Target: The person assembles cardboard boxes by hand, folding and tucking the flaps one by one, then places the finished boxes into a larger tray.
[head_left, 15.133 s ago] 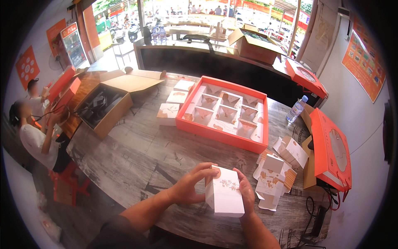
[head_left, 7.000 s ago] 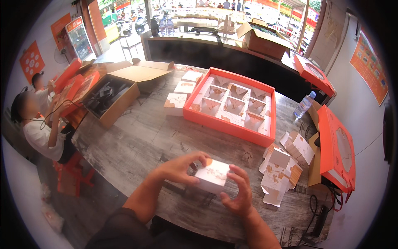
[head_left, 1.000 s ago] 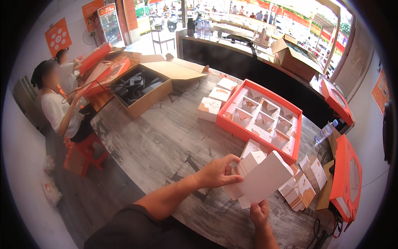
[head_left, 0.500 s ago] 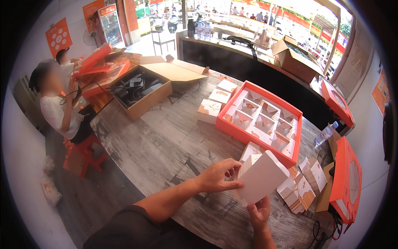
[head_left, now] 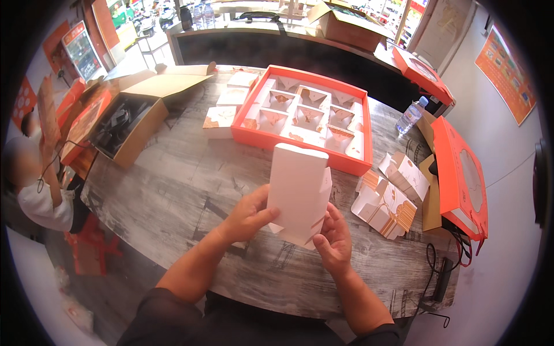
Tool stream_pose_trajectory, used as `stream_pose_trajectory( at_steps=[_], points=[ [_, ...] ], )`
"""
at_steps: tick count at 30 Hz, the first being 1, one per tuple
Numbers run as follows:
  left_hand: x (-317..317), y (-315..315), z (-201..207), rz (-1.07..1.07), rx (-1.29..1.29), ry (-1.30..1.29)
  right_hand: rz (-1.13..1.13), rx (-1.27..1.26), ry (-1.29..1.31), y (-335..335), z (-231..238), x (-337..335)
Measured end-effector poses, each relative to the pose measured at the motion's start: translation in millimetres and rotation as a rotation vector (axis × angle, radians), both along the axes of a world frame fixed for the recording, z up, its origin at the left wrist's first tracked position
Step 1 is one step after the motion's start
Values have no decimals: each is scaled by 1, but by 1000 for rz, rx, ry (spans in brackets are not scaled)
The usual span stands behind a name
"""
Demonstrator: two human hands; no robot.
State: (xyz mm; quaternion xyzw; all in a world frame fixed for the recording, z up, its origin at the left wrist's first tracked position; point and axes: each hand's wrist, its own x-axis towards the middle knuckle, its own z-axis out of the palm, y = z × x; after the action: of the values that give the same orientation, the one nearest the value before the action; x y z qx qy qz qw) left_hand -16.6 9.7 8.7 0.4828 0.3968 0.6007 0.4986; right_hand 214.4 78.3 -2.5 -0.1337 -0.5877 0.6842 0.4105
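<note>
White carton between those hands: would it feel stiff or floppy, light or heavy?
The white carton is probably light: it looks like thin card. Its broad flat panel suggests stiffness, though projecting flaps near the right hand may bend.

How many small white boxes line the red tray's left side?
3: near box, middle box and far box, in a row along the red tray. More may be hidden behind them.
</note>
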Motion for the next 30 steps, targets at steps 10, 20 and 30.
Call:
stream_pose_trajectory(
  at_steps=[10, 20, 30],
  points=[
    [-8, -4, -18, -210, -267, -320, 64, -90, 25, 5, -9, 3],
    [35, -9, -26, -693, -525, -632, 335, -407, 90, 4, -7, 10],
    [14, 7, -17, -148, -445, -249, -20, -405, 139, 9, -17, 11]
  ],
)
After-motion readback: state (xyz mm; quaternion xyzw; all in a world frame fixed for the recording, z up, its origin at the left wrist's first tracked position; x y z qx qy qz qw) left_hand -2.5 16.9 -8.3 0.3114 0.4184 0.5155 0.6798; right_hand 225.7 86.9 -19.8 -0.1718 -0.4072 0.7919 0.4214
